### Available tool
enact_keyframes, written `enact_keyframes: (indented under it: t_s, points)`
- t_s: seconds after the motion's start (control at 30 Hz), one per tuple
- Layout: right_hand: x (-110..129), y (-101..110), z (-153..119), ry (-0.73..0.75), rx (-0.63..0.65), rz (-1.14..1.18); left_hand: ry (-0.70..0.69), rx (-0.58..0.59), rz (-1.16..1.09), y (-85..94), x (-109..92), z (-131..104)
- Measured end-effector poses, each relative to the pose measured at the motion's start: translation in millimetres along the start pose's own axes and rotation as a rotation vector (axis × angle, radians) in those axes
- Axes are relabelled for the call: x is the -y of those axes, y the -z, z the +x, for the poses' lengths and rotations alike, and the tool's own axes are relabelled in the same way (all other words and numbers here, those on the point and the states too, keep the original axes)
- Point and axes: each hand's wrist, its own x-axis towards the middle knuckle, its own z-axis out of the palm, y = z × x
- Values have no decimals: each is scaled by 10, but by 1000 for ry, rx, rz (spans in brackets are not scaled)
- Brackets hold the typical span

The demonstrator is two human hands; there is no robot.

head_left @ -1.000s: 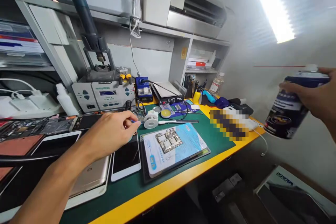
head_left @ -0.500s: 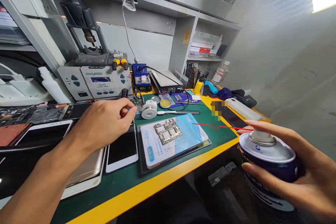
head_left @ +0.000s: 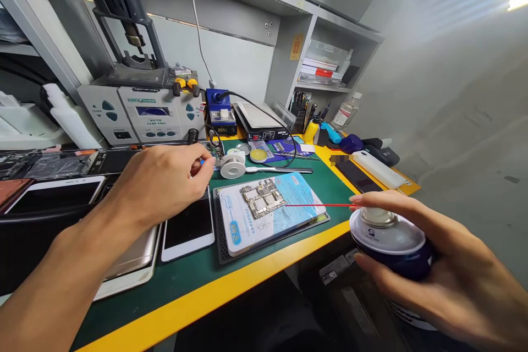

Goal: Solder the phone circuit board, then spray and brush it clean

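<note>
My right hand [head_left: 437, 253] grips a dark blue spray can [head_left: 402, 258], with a fingertip on its white nozzle. A thin red straw [head_left: 317, 205] runs left from the nozzle, its tip at the right edge of a phone circuit board [head_left: 262, 198]. That board lies on a blue-and-white box or booklet [head_left: 297, 195] on the mat. Curled closed, my left hand [head_left: 173, 181] hovers over a white-framed phone [head_left: 187, 231]. A small blue bit shows by its fingertips, but what it holds is mostly hidden.
A solder spool [head_left: 232, 166] and a white-handled brush [head_left: 268, 169] lie behind the box. Further back stand a hot-air station [head_left: 152, 113], a soldering station [head_left: 220, 113] and a flat heating plate [head_left: 264, 121]. More phones [head_left: 66, 195] lie at left. A yellow edge [head_left: 231, 291] borders the green mat.
My right hand has brought the spray can leftward, so the straw tip now reaches the circuit board's edge. My left hand stays closed in nearly the same place. The view has shifted slightly.
</note>
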Motion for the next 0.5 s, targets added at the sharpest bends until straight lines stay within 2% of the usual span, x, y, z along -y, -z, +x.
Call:
enact_keyframes:
  t_s: [0.27, 0.5]
  points:
    - [107, 20, 84, 1, -39, -17, -17, -30, 7, 17, 8, -8]
    - [164, 31, 146, 4, -19, -10, -28, -70, 20, -12, 28, -10]
